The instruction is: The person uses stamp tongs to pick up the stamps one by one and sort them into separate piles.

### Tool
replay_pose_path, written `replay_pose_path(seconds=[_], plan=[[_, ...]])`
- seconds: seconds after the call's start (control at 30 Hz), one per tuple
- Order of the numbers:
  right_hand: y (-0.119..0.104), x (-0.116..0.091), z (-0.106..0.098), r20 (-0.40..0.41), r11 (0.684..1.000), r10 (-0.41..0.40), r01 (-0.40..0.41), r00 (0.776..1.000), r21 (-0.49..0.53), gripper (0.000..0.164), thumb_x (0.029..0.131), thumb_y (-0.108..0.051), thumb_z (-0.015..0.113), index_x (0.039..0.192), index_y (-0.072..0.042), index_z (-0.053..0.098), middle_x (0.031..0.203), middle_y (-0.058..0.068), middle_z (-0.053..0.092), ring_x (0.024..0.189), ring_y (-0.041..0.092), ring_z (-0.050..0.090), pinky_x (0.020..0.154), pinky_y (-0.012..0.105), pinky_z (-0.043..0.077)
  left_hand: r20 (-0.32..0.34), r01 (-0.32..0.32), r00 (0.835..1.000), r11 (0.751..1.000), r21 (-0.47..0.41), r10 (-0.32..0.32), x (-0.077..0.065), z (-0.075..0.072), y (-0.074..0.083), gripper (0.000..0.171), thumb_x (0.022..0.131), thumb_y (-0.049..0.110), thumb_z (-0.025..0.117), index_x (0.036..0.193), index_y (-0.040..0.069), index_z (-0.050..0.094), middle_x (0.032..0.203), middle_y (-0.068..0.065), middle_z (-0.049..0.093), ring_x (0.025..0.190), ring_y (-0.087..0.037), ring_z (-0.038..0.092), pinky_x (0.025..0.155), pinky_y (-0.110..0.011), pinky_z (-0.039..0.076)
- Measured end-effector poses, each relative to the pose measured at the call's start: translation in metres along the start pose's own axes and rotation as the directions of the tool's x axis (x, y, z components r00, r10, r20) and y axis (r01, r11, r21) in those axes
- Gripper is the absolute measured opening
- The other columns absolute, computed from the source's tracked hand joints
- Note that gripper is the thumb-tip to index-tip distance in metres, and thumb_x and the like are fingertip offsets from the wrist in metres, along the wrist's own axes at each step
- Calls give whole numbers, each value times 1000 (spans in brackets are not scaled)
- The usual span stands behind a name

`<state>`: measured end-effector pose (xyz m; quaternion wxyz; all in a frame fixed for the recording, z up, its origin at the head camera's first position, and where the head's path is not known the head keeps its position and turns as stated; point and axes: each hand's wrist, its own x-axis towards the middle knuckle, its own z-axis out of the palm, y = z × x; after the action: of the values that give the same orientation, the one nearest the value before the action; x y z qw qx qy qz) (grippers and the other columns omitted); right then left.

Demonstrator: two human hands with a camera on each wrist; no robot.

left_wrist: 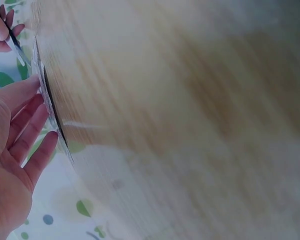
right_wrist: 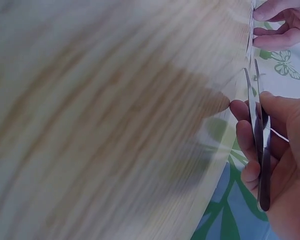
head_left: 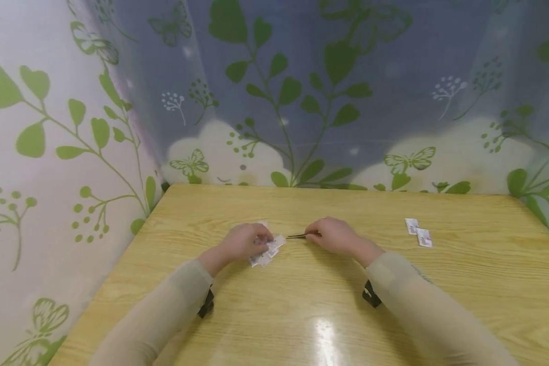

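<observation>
Several small white printed packets (head_left: 274, 245) lie overlapping in a loose pile left of the table's middle. My left hand (head_left: 248, 240) rests on this pile from the left; in the left wrist view its thumb and fairly straight fingertips press on the thin packets (left_wrist: 50, 100). Metal tweezers (right_wrist: 260, 145) are in my right hand (head_left: 333, 235), held between thumb and fingers. Their tips point left and stand slightly apart, just right of the pile's edge. Nothing shows between the tips. Part of the pile is hidden under my left hand.
Two similar white packets (head_left: 424, 237) lie touching each other farther right on the wooden table (head_left: 274, 315). A leaf-patterned cloth (head_left: 302, 101) hangs behind the table's far edge, and another stands along the left side.
</observation>
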<state>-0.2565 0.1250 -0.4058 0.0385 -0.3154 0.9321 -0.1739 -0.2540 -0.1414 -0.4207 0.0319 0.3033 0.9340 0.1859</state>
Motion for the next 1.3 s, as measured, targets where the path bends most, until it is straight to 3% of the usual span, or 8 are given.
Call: replay_pose_path(seconds=[0.37, 0.83, 1.07, 1.3], plan=[[-6, 9, -1, 35, 1000, 0, -1, 999, 12, 20, 97, -18, 61, 109, -10, 74, 107, 5, 71, 99, 25, 65, 87, 43, 50, 6, -12, 1000, 999, 44, 12, 2, 1, 1, 16, 88, 18, 73, 103, 14, 72, 101, 2, 68, 91, -15, 63, 82, -34, 50], [-10, 11, 3, -34, 998, 21, -23, 999, -56, 17, 95, -16, 63, 105, -9, 74, 102, 5, 72, 96, 25, 66, 84, 42, 51, 19, -20, 1000, 999, 45, 19, 1, -1, 3, 17, 89, 17, 71, 105, 13, 72, 106, -1, 68, 93, -18, 64, 83, -36, 50], [-5, -2, -10, -22, 999, 38, -38, 999, 27, 21, 97, -14, 60, 111, -3, 72, 101, 6, 72, 89, 20, 67, 81, 40, 53, 41, -13, 999, 1000, 8, 12, 1, -2, 1, 16, 91, 20, 68, 106, 14, 72, 103, 0, 69, 94, -18, 64, 82, -37, 51], [10, -19, -29, 37, 995, -20, 16, 999, 100, 18, 97, -10, 58, 95, -6, 75, 83, 1, 69, 63, 9, 53, 66, 34, 48, -1, -130, 992, 991, 26, 130, 0, -8, 16, 15, 95, 21, 64, 106, 15, 71, 109, 3, 66, 95, -16, 63, 80, -34, 51]])
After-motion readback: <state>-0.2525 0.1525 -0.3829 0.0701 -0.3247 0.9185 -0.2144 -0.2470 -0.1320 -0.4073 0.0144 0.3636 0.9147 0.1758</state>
